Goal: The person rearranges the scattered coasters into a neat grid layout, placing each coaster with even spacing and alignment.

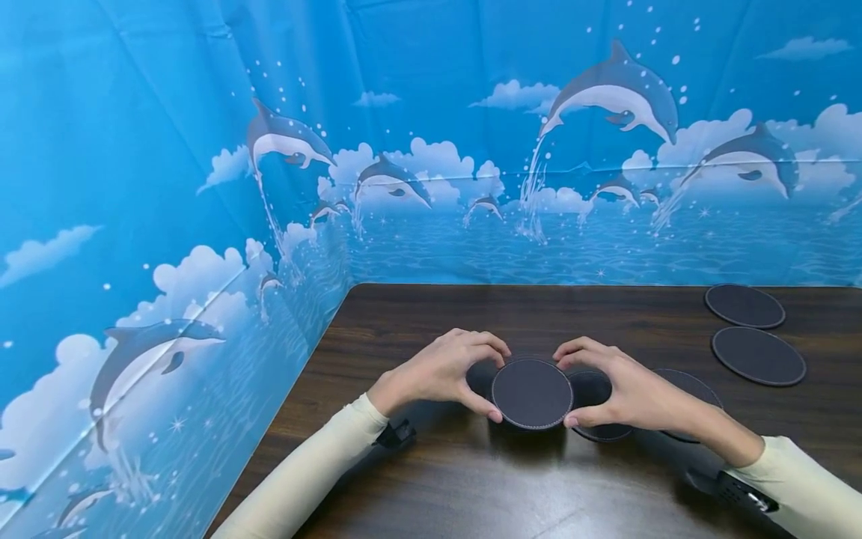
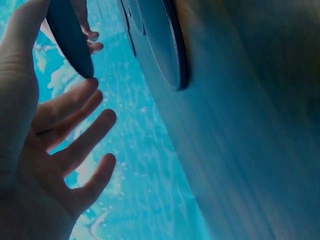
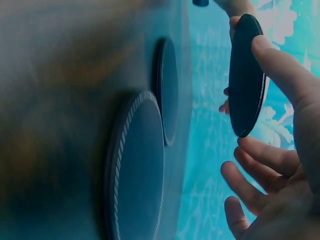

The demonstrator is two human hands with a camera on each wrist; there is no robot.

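A round dark coaster (image 1: 532, 394) with a stitched rim is held above the table between two hands. My left hand (image 1: 450, 370) grips its left edge between thumb and fingers, and my right hand (image 1: 622, 385) grips the right edge the same way. In the left wrist view the left hand (image 2: 65, 135) has an index fingertip at the lower edge of the coaster (image 2: 70, 42). The right wrist view shows the right hand (image 3: 280, 160) with thumb and index fingertip on opposite edges of the coaster (image 3: 246, 75); its other fingers are spread.
On the dark wooden table (image 1: 431, 479) lie several more round coasters: one (image 1: 592, 388) partly behind the right hand, one (image 1: 688, 385) behind the right wrist, and two (image 1: 759, 355) (image 1: 744, 305) at the back right. A blue dolphin-print cloth (image 1: 431, 97) hangs behind and left.
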